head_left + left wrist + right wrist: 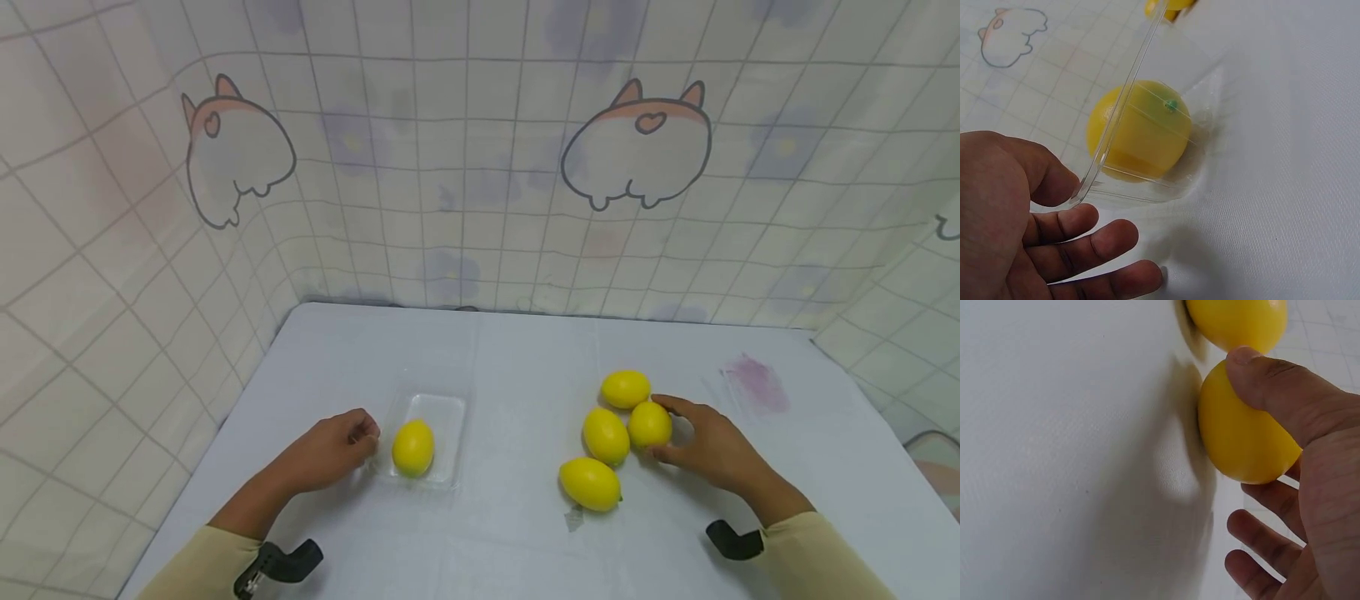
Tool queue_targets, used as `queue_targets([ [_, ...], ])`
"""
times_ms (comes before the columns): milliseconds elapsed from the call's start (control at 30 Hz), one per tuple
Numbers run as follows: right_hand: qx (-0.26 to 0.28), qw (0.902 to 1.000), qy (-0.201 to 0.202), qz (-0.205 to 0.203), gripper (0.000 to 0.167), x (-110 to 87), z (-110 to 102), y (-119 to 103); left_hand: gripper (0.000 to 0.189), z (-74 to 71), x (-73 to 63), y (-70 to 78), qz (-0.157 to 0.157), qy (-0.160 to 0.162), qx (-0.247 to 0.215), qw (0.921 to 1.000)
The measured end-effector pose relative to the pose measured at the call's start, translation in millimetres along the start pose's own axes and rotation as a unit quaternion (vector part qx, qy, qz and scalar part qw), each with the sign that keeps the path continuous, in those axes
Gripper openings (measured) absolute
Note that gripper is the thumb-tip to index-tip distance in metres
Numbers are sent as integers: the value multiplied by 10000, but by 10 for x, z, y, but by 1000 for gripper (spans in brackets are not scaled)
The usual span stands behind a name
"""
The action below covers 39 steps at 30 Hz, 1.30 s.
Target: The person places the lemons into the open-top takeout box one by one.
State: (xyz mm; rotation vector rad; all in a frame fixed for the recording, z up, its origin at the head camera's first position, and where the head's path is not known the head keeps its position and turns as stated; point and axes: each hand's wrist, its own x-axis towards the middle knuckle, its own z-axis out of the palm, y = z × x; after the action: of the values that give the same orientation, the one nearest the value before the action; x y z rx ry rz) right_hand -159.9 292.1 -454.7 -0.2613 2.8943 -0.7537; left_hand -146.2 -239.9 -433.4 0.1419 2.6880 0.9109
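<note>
A clear plastic box (447, 414) stands on the left of the table with one yellow lemon (413, 448) inside it. My left hand (341, 450) pinches the box's near-left rim between thumb (1054, 182) and forefinger, the other fingers loosely bent below. On the right, my right hand (708, 442) holds a lemon (650, 425) between thumb (1257, 378) and forefinger; its remaining fingers spread away from the fruit. This lemon lies beside several others: one behind it (626, 389), one to its left (606, 436) and one nearer the front (590, 484).
White cloth covers the table (517, 383). A pinkish stain (757, 383) marks it at the back right, and a small grey patch (573, 518) lies by the front lemon. A patterned curtain (450, 167) hangs behind and along both sides.
</note>
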Motion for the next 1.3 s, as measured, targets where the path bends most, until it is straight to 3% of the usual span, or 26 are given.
queue_targets([
  [333, 164, 9996, 220, -97, 90, -80, -109, -92, 13, 4, -6, -5, -37, 21, 37, 10000],
  [700, 228, 9980, 385, -457, 91, -85, -199, -425, 15, 11, -10, -22, -105, 26, 36, 9999],
  [1300, 660, 9927, 262, -971, 91, 64, -19, -766, 15, 23, -37, 23, -117, 88, -10, 9999],
])
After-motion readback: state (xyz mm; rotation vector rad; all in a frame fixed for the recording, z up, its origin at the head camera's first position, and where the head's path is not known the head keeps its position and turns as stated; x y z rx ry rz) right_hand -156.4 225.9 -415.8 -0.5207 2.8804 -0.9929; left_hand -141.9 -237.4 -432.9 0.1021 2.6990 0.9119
